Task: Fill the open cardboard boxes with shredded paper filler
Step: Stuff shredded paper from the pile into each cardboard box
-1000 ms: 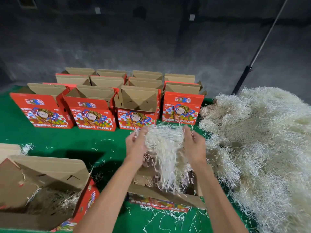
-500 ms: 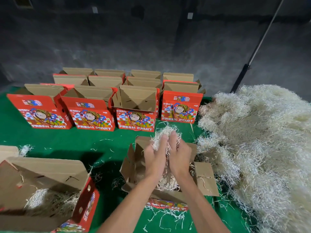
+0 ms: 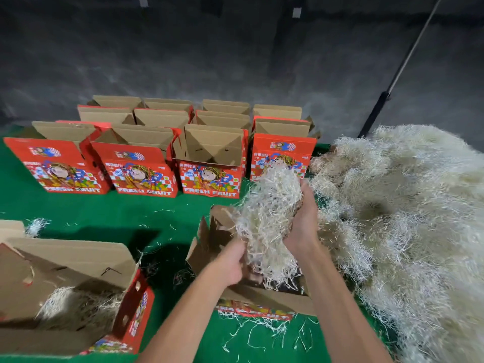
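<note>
Left hand: the left hand [image 3: 230, 263] is low over the near open brown cardboard box with a red printed front [image 3: 251, 297]; its fingers are curled round the lower end of a clump of pale shredded paper filler [image 3: 267, 218].
Right hand: the right hand [image 3: 303, 221] is higher, on the right side of the same clump, its fingers wrapped round it from behind.
Clump: it stretches from between the hands up and away, its lower strands hanging down into the near box.
Near box: flaps up, standing on the green-covered bench [image 3: 110, 221]; loose strands lie on the bench in front of it.
Filler heap: a large heap of pale shredded paper [image 3: 408, 218] covers the right side of the bench, just beside the near box.
Left box: a bigger open cardboard box with a red side [image 3: 78, 289] stands at the lower left with some filler [image 3: 60, 299] inside.
Far boxes: rows of open red "FRESH FRUIT" boxes [image 3: 141, 169] stand at the back of the bench, well apart from the hands; what lies inside them cannot be told.
Background: a dark grey wall [image 3: 235, 61] and a slanted dark pole [image 3: 387, 95] at the right.
</note>
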The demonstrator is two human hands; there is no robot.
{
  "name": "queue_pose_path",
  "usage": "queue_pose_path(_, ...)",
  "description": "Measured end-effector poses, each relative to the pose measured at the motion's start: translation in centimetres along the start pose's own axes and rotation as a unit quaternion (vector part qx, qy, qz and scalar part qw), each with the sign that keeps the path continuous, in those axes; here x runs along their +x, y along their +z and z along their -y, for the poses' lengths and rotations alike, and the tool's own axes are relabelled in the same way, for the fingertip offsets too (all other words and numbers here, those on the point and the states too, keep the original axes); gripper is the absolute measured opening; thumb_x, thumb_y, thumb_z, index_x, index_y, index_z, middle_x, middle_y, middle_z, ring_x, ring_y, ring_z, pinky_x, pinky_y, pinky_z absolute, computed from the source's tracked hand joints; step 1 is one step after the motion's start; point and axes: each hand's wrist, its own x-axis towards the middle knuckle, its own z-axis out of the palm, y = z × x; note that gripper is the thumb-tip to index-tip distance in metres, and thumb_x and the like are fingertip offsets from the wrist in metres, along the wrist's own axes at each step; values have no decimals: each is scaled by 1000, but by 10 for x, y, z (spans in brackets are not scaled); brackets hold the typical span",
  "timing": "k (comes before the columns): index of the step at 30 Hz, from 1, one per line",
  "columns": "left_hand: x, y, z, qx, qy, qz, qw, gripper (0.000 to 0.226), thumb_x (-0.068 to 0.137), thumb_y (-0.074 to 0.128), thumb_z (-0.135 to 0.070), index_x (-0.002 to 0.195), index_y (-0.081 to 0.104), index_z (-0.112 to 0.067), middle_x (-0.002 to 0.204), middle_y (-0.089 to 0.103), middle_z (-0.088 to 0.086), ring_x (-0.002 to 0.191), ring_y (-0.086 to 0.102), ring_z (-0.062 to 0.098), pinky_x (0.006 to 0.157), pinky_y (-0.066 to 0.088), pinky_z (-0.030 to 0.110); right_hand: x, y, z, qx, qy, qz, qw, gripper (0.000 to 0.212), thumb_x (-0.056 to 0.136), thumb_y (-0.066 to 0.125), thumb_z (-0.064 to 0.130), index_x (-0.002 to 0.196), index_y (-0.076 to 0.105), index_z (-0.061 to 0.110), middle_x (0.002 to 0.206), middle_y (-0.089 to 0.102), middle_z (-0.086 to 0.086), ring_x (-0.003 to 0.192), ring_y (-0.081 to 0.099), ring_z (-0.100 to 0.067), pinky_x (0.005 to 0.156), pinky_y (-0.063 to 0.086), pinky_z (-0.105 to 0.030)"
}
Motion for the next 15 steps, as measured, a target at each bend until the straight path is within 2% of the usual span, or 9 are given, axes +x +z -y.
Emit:
queue_pose_path(2,6,0,10,-49,-81,61,994,51,104,34,-46,132,56,-8,132,59,22,114,62,43,96,46,67,0,10,2,-8,-46,-47,998,83,76,55,80,148,41,41,154,39,14,137,34,-11,109,25,-46)
queue_pose_path(5,7,2,9,-171,-113,123,971,59,99,32,-61,132,53,-17,143,49,26,116,57,55,91,46,71,1,10,-5,-20,-91,-61,994,76,79,54,80,141,43,38,125,44,30,128,32,-5,111,22,-49)
queue_pose_path(7,6,1,3,-203,-65,109,971,58,101,36,-58,132,55,-13,126,62,28,111,63,50,91,51,64,-2,-1,-16,-82,-90,-81,989,66,81,51,81,124,54,31,119,61,15,106,55,-4,104,37,-50)
queue_pose_path(8,4,0,-1,-202,-37,88,975,55,101,39,-54,130,57,-11,121,66,26,109,66,45,92,53,59,-6,-7,-22,-136,-103,-98,980,64,81,49,83,111,59,27,126,43,1,79,61,-7,102,34,-50)
queue_pose_path(9,4,-3,-5,-196,-10,64,978,52,100,44,-51,126,61,-9,120,67,25,108,67,41,95,53,54,-8,-15,-29,-183,-116,-112,970,59,81,46,85,97,58,30,76,39,18,54,52,-8,63,33,-29)
queue_pose_path(10,3,-4,-8,-196,12,48,979,49,99,49,-49,118,68,-7,118,67,25,106,68,38,94,54,51,-9,-22,-36,-212,-120,-122,962,56,82,43,86,93,54,33,62,54,5,46,46,-2,59,49,-27)
queue_pose_path(11,2,-5,-10,-202,26,34,978,45,99,53,-46,108,73,-6,115,67,26,102,69,34,88,57,48,-8,-30,-45,-230,-116,-125,958,54,85,39,84,100,54,34,65,54,16,47,45,2,61,49,-24)
queue_pose_path(13,0,-4,-9,-210,26,9,977,40,100,53,-40,111,72,-6,108,70,24,91,72,29,74,61,42,-8,-38,-61,-247,-88,-109,959,56,98,30,66,131,49,25,110,66,7,70,51,9,89,45,-31)
queue_pose_path(15,-6,5,-6,-166,16,-33,985,57,94,56,-53,132,58,-10,123,65,23,108,67,32,88,56,39,-11,-33,-75,-260,-56,-90,960,54,104,27,54,143,41,18,120,63,-8,83,59,-5,93,46,-38)
